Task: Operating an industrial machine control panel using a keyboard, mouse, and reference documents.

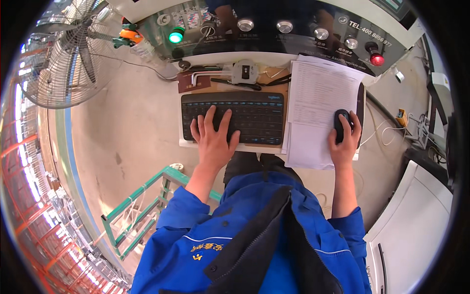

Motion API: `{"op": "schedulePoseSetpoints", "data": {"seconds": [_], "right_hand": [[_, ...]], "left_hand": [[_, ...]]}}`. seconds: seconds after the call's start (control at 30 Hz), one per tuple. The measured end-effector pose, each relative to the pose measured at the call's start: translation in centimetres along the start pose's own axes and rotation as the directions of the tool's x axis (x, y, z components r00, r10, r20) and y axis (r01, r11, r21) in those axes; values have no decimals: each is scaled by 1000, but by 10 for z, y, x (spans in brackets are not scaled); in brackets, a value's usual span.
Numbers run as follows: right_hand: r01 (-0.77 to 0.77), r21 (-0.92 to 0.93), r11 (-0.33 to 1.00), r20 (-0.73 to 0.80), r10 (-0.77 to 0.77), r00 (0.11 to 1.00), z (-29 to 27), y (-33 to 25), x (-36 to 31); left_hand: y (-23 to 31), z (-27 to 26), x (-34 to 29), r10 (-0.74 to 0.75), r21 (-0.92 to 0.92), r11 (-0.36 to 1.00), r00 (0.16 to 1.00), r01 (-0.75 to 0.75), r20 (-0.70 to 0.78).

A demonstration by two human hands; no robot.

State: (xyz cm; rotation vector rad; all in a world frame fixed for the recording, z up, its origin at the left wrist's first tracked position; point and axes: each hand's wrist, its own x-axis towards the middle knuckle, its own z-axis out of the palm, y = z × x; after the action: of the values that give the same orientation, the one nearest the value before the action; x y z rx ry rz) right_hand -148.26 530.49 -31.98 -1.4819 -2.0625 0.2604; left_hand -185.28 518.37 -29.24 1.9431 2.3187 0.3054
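Observation:
My left hand (215,143) lies over the left half of a black keyboard (262,122), its fingers spread on the keys. Nothing is held in that hand. My right hand (344,147) is curled over a dark computer mouse (339,128), which sits on the right edge of a stack of printed sheets (313,93). The sheets lie beside the keyboard and partly overhang the front of the small shelf. Behind the keyboard are bent hex keys (208,74), a dark red booklet (188,87) and a grey metal device (245,72).
A black control panel (303,44) with a lit green button (176,35), silver buttons and a red knob (376,60) spans the far side. A large fan (73,59) stands at far left, a green metal frame (132,198) lower left, a white cabinet (416,210) lower right.

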Motion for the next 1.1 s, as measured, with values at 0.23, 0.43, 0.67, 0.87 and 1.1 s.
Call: {"op": "schedulePoseSetpoints", "data": {"seconds": [0.23,0.43,0.67,0.87,1.1], "right_hand": [[-16,7,1000,1,16,1000,-1,-2,3],[8,-8,1000,-18,-8,1000,-3,-2,3],[-23,-12,1000,-4,23,1000,-1,0,2],[-28,3,1000,1,28,1000,-2,-1,3],[-30,-6,1000,-5,30,1000,-2,0,-1]], "left_hand": [[25,-2,13,53,-22,998,997,-52,48],[25,-2,15,49,30,998,998,-50,26],[26,-4,16,56,13,998,998,-56,31],[24,-2,13,51,0,999,998,-52,44],[1,4,-4,-10,-6,1000,1000,10,-2]]}}
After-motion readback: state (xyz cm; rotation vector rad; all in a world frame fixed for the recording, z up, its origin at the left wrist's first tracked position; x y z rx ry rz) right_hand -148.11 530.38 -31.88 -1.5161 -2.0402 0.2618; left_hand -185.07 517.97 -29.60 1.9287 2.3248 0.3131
